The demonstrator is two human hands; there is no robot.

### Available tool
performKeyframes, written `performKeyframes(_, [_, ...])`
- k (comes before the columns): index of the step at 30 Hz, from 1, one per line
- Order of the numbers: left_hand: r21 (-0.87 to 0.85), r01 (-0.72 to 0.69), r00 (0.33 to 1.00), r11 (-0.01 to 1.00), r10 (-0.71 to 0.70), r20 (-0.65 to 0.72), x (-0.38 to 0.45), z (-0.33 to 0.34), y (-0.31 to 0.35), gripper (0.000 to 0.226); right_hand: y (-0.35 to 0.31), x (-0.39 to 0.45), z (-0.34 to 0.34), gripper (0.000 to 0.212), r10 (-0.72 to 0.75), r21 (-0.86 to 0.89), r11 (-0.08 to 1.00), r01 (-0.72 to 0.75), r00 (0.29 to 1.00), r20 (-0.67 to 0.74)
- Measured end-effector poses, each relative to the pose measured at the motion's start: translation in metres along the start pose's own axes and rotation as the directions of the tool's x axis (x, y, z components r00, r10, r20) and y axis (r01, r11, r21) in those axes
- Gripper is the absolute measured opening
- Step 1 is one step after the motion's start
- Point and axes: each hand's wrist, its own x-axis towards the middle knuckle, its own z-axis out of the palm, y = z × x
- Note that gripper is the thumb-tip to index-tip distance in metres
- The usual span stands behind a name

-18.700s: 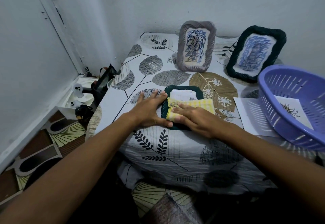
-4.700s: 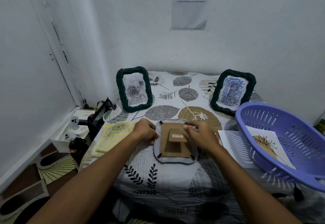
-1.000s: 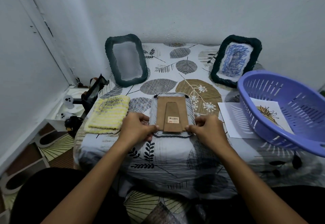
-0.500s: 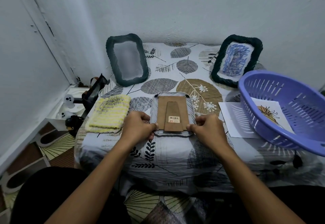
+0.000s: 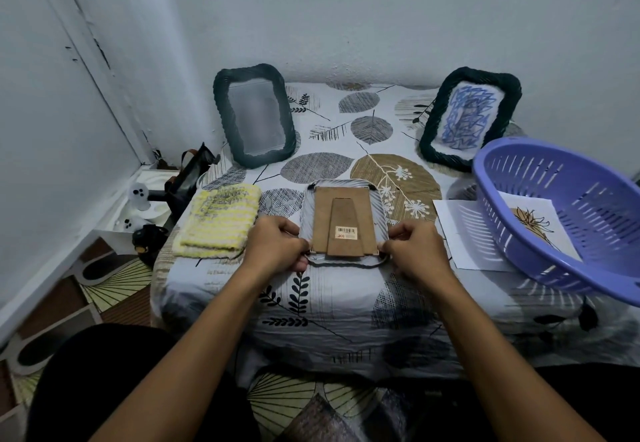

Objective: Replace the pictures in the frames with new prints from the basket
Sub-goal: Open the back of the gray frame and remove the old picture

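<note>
Grey frame (image 5: 343, 225) is lying face down near the front edge of the table (image 5: 346, 303), brown backing board (image 5: 323, 219) and folded stand up, little barcode sticker on it. Left hand (image 5: 275, 249) is pinched on the bottom-left corner, right hand (image 5: 414, 251) on the bottom-right, fingers curled tight on the frame's edge. Can't see what's on the picture side since it's flipped over, and the fingertips hide the two lower clips.

Around it: a yellow cloth (image 5: 220, 225) lies just left of the left hand, not touching the frame. At the back left a dark green frame (image 5: 254, 114) stands upright, but its picture is a blurry grey smudge, no idea what it shows. Back right another dark frame (image 5: 469, 117) leans back with a blue scribble picture in it.

On the right the purple basket (image 5: 568, 213) sits tilted, its far side cut off by the edge of the shot. There's a print (image 5: 531, 225) inside with a brownish plant-looking drawing, partly hidden by the basket wall. A white sheet (image 5: 460, 233) lies flat under the basket's near rim, just beside the right hand.

Left of the table there's dark clutter on the floor and something white with black dots, hard to make out. A paper on the wall is cropped at the top.
</note>
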Motion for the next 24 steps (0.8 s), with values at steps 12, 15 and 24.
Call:
performKeyframes(12, [-0.141, 0.067, 0.997, 0.988, -0.061, 0.049, 0.002, -0.004, 0.0, 0.019, 0.008, 0.01, 0.0, 0.019, 0.022, 0.096, 0.995, -0.026, 0.999, 0.042])
performKeyframes(15, [-0.157, 0.079, 0.996, 0.984, -0.07, 0.061, 0.004, -0.005, -0.002, 0.019, 0.009, 0.011, 0.001, 0.019, 0.014, 0.099, 0.995, -0.019, 0.999, 0.048])
performKeyframes(24, [-0.045, 0.076, 0.99, 0.996, -0.069, 0.126, 0.011, -0.012, 0.001, 0.018, 0.003, 0.009, -0.011, 0.012, -0.02, 0.091, 0.996, 0.008, 0.991, 0.133])
